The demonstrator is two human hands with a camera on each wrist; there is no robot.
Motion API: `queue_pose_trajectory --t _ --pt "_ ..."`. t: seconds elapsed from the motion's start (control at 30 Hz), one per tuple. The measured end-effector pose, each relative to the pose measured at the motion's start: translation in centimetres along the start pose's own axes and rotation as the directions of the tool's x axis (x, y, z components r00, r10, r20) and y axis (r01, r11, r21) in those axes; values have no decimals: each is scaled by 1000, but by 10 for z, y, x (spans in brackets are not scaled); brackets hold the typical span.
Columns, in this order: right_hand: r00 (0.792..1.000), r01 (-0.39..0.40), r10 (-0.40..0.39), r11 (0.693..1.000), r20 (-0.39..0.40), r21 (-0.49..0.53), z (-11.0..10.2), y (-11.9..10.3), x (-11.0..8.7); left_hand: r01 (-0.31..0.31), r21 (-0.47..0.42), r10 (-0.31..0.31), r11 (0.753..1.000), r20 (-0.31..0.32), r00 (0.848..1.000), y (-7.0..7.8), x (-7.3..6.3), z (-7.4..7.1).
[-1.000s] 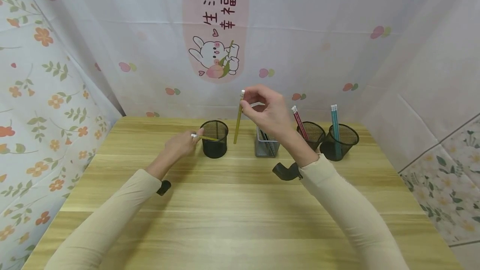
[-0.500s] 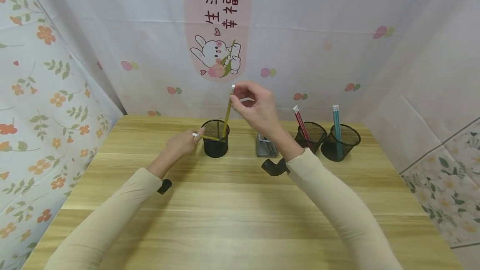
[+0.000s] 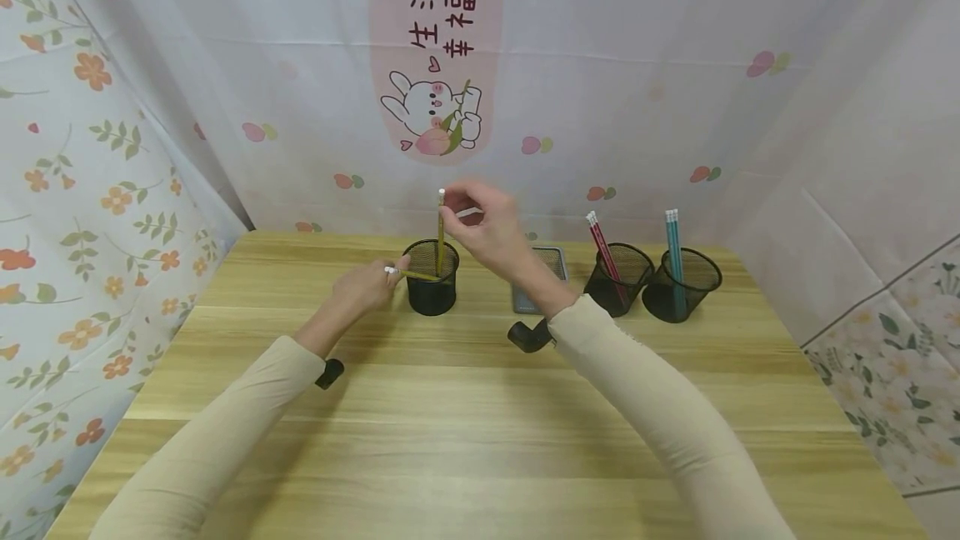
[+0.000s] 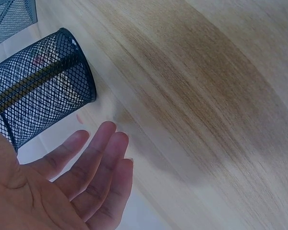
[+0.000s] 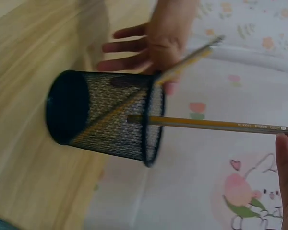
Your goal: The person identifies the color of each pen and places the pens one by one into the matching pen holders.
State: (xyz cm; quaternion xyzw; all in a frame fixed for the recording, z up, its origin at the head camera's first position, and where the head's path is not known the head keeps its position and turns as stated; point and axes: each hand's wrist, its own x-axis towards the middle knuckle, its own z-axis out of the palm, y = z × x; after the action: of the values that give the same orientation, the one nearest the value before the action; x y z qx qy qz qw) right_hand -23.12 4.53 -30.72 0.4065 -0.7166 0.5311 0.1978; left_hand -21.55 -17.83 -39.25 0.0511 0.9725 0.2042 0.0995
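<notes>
A black round mesh pencil cup (image 3: 431, 298) stands upright near the table's back edge. Inside it, yellow pencils (image 5: 192, 60) lean to the left with their white eraser ends over the rim. My right hand (image 3: 487, 227) pinches another yellow pencil (image 3: 441, 227) near its eraser end and holds it upright, its lower end inside the cup. Beside the cup's left side is my left hand (image 3: 363, 286), the thumb up at the rim. In the left wrist view its relaxed fingers (image 4: 93, 179) are spread below the cup and hold nothing.
Right of the cup, partly behind my right forearm, stands a grey square mesh holder (image 3: 551, 258). Farther right are a black mesh cup (image 3: 637, 265) with red pencils (image 3: 604, 248) and another cup (image 3: 701, 273) with teal pencils (image 3: 674, 244). A printed curtain (image 3: 600, 107) hangs behind the table.
My right hand has moved left and then down with the pencil, whose lower end has gone from beside the cup to inside it. The left hand stays beside the cup.
</notes>
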Motion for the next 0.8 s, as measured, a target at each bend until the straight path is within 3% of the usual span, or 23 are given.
queue_pose_trajectory --t 0.3,0.47,0.8 --pt "993 12 -3 997 120 -75 13 16 -17 3 0 -3 1000 5 1000 -1 1 0" --pt "984 19 1 994 181 -109 18 24 -25 -24 12 24 1000 -7 1000 1 -1 -3" --pt "968 0 20 997 249 -82 27 31 -33 -7 10 7 1000 7 1000 0 0 -2"
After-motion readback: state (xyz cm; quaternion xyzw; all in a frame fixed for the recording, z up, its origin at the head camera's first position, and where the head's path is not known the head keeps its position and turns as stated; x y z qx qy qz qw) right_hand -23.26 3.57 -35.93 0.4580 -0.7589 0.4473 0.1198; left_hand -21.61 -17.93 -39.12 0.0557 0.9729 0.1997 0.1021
